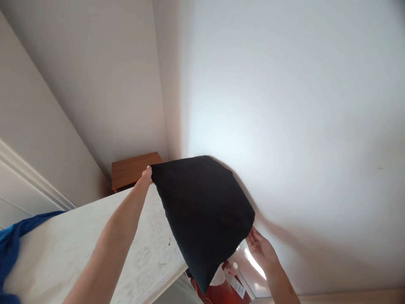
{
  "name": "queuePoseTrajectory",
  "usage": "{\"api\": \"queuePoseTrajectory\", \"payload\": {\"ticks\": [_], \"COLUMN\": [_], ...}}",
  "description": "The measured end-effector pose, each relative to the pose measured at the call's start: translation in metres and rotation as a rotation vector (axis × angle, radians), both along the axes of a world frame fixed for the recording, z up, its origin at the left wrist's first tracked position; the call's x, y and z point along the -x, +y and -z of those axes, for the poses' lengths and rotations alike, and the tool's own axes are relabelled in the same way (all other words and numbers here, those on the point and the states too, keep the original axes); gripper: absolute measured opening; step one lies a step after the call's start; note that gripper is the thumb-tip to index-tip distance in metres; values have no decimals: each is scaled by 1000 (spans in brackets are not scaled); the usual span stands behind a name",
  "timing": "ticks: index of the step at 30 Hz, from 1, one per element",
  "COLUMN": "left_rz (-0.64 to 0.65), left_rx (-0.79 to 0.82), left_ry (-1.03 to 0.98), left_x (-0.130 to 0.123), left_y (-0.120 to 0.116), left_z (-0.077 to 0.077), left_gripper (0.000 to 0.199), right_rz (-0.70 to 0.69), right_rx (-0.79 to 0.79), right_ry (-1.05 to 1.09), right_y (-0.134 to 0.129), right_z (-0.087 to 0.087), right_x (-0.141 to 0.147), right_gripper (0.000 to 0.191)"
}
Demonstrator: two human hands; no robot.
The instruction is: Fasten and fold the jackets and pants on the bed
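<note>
A black pillow (205, 202), smooth and plain, is held up tilted in front of me at the wall end of a bare white mattress (152, 236). My left hand (148, 174) is closed on its far left corner, with the arm stretched out over the mattress. At the pillow's right edge is my right hand (261, 249), palm turned up and fingers stretched out. Its fingertips touch the edge or lie just behind it; exactly how they meet is partly hidden. The pillow's lowest corner hangs past the mattress edge.
A wooden bedside table (134, 169) stands in the corner beyond the mattress. White wall (284, 105) rises close behind the pillow. Blue cloth (19, 240) lies at the mattress's left. Below the pillow, a reddish surface (221, 293) carries small items and a white label (236, 285).
</note>
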State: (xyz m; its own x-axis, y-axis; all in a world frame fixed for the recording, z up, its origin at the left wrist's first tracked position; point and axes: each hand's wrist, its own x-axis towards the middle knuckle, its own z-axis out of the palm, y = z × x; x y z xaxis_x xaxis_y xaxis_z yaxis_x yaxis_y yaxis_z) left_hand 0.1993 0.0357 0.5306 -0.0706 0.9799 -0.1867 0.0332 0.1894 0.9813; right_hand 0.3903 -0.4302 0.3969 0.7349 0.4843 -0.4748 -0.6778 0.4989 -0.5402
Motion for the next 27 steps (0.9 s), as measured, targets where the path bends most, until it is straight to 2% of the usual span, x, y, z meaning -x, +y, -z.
{"api": "queuePoseTrajectory", "payload": {"ticks": [2, 4, 6, 7, 8, 9, 11, 13, 14, 16, 19, 20, 21, 23, 27], "left_rz": [-22, -66, -78, -62, -24, 39, 232, 435, 505, 556, 527, 518, 515, 520, 531], "left_rx": [-25, -100, -225, -293, -375, -475, -726, -916, -945, -896, -833, -838, -845, -864, -908], "left_ry": [76, 152, 219, 242, 265, 294, 380, 471, 511, 568, 651, 679, 710, 769, 845], "left_x": [5, 13, 21, 24, 26, 27, 23, 13, 8, -2, -9, -8, -7, -4, 0], "left_y": [-10, -26, -51, -65, -79, -94, -119, -135, -140, -144, -144, -144, -144, -144, -145], "left_z": [-6, -8, -4, 0, 3, 7, 12, 17, 19, 26, 40, 45, 49, 57, 65], "left_gripper": [39, 49, 61, 64, 63, 59, 48, 43, 44, 47, 50, 51, 52, 54, 59], "right_rz": [41, 190, 340, 362, 323, 197, -53, -141, -159, -219, -419, -487, -532, -595, -678], "right_rx": [60, 159, 261, 290, 296, 273, 200, 176, 210, 347, 769, 921, 1003, 1092, 1177], "right_ry": [-37, -191, -420, -552, -682, -820, -1087, -1441, -1643, -1950, -2186, -2195, -2172, -2109, -2043], "right_y": [-7, -15, -21, -20, -16, -8, 24, 73, 102, 161, 233, 250, 262, 276, 288], "right_z": [8, 4, -15, -30, -47, -66, -105, -138, -151, -168, -171, -167, -162, -149, -127], "right_x": [-1, 2, 8, 12, 16, 20, 25, 27, 26, 22, 8, 1, -8, -25, -54], "right_gripper": [14, 11, 23, 30, 35, 38, 39, 39, 38, 40, 52, 54, 55, 59, 71]}}
